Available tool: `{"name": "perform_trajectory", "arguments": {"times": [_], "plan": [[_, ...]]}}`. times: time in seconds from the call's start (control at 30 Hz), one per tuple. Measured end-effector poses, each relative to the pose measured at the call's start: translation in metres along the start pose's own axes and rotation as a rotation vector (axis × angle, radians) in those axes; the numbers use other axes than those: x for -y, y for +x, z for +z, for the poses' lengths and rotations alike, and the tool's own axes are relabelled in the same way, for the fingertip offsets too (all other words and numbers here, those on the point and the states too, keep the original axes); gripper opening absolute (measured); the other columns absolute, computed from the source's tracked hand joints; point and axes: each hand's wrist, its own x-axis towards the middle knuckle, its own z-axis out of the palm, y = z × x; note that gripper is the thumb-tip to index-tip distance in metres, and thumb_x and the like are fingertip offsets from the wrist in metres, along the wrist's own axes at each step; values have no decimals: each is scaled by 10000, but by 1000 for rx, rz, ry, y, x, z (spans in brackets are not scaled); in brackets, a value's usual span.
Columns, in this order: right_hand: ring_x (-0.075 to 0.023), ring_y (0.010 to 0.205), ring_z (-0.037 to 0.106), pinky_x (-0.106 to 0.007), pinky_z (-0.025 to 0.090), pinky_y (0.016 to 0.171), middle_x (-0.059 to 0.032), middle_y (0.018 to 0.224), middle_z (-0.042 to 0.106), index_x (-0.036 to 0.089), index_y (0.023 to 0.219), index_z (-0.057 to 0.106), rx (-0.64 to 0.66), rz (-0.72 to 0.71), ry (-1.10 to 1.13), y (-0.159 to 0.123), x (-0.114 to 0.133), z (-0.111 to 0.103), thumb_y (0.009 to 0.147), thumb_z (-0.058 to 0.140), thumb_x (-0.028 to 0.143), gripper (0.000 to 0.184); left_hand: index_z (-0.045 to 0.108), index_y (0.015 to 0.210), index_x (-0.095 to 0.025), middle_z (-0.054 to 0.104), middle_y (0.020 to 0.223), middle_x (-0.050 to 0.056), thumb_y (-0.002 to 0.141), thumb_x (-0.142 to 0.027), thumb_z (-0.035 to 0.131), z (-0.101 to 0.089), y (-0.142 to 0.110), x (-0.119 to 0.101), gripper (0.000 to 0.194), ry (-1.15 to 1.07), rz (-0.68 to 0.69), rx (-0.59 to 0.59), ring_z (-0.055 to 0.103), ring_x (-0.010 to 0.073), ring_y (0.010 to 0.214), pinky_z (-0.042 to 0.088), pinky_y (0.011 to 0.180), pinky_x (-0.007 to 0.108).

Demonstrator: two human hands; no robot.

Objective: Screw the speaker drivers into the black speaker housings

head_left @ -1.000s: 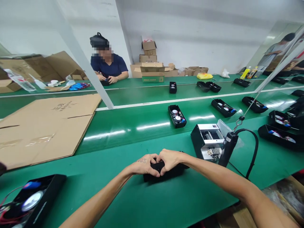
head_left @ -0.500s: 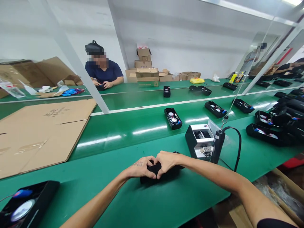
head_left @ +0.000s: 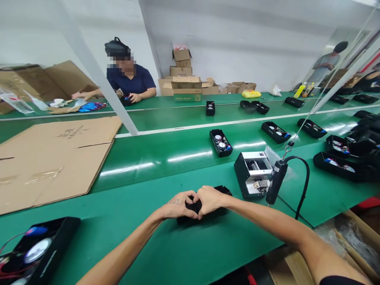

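A black plastic casing (head_left: 223, 190) lies on the green bench in front of me, mostly covered by my hands. My left hand (head_left: 179, 206) grips its left part, fingers curled over the top and thumb on the near side. Against it, my right hand (head_left: 209, 199) bends its fingers over the casing's middle, and the fingertips of both hands nearly meet. What lies under the fingers is hidden. To the right stands a silver and black screw feeder (head_left: 252, 174), with a black electric screwdriver (head_left: 276, 182) hanging beside it.
An open casing (head_left: 44, 249) with round silver speakers and wires sits at lower left. Flattened cardboard (head_left: 59, 158) covers the left side. Another open casing (head_left: 221, 143) lies farther ahead, and several more are piled at right (head_left: 338, 164). A co-worker (head_left: 130, 81) sits across the bench.
My view has shifted slightly. Both hands stay on the casing with little change. The co-worker across has stretched an arm toward the blue parts at left.
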Motion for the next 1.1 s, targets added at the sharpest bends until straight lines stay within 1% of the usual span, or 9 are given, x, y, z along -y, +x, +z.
{"name": "perform_trajectory", "arguments": {"times": [0.1,0.17,0.3,0.4,0.47,0.63,0.8,0.93,1.1], "plan": [[-297,990,772,-347,489,839,-63,1018,840,242,1271,798,-42,-94,-80,-21,4,6,806,882,488,533,759,706,-221,720,1327,8,686,-459,869,11,-9,-2,262,49,4,-37,646,272,1188,497,1035,357],[-298,1082,767,-394,494,986,-71,1074,843,241,1275,786,-190,-176,-41,-48,3,15,856,859,359,442,811,810,-264,703,1406,19,730,-394,873,28,-19,1,165,148,50,-100,544,356,1410,398,1210,469],[-257,1204,728,-413,524,1095,-68,1257,802,264,1281,757,-932,-139,348,-120,-23,45,951,761,239,331,822,875,-334,730,1412,-10,840,-377,850,75,-39,19,62,489,328,-360,457,389,1528,287,1295,578],[-278,1103,719,-459,577,996,-92,1148,772,258,1184,750,-1516,169,417,-162,-62,70,1017,688,319,188,790,856,-320,751,1386,-20,770,-461,921,98,-44,30,211,608,452,-546,477,384,1513,202,1341,551],[-300,1125,686,-488,575,983,-120,1191,728,231,1211,719,-1751,391,347,-176,-93,83,1014,683,397,261,786,862,-324,754,1381,-18,727,-494,947,102,-44,32,271,642,457,-589,483,388,1509,112,1367,565],[-349,1322,613,-544,566,1061,-202,1462,593,175,1440,601,-1653,616,357,-181,-150,76,975,641,576,615,785,846,-332,766,1353,-14,719,-496,944,99,-42,31,262,687,456,-587,505,396,1486,88,1361,609],[-285,996,699,-459,612,925,-125,1108,715,187,987,699,-1661,617,248,-192,-160,65,844,769,540,387,763,798,-328,778,1341,-29,693,-435,950,102,-39,31,240,671,441,-620,511,407,1462,256,1268,585],[-259,897,724,-431,616,877,-82,965,729,203,1079,620,-1749,576,474,-194,-148,81,859,724,483,371,761,808,-333,775,1344,-18,835,-386,800,94,-16,31,71,736,481,-664,515,395,1457,310,1203,588],[-160,477,550,-319,497,528,66,609,572,228,1022,565,-1653,389,820,-189,-144,79,897,724,528,362,798,837,-362,784,1313,-4,890,-354,722,78,24,23,93,764,538,-662,549,382,1422,363,1147,563]]}}
